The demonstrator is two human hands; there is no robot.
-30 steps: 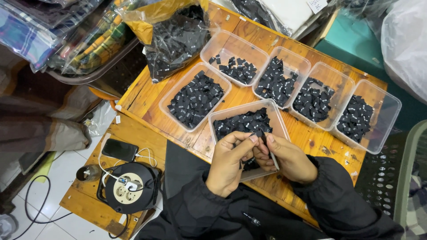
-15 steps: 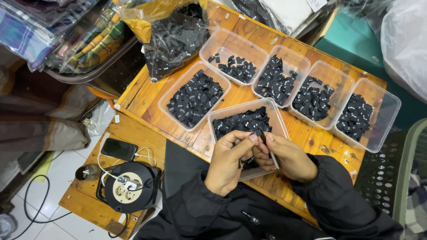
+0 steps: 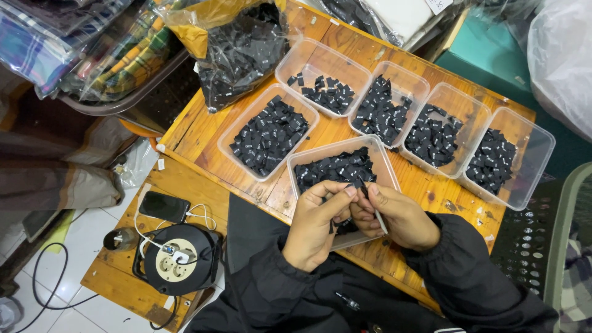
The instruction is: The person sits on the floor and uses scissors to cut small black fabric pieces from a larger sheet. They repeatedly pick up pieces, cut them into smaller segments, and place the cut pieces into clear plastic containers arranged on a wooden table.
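Note:
My left hand (image 3: 317, 222) and my right hand (image 3: 394, 216) meet over the near clear plastic tray (image 3: 382, 161), which holds small black fabric labels. The fingertips of both hands pinch one small black label (image 3: 359, 184) between them. My right hand also holds a thin pale stick-like tool (image 3: 380, 221) that points down past the palm. Both sleeves are black. The near part of that tray is hidden under my hands.
Several more clear trays of black labels (image 3: 269, 132) stand on the wooden table (image 3: 203, 132). A plastic bag of labels (image 3: 240, 49) lies at the far left. A lower wooden stool carries a phone (image 3: 163, 206) and a cable reel (image 3: 179, 259).
My hands stay over the near tray; the fingers have shifted slightly as they work the small label. Nothing else has moved.

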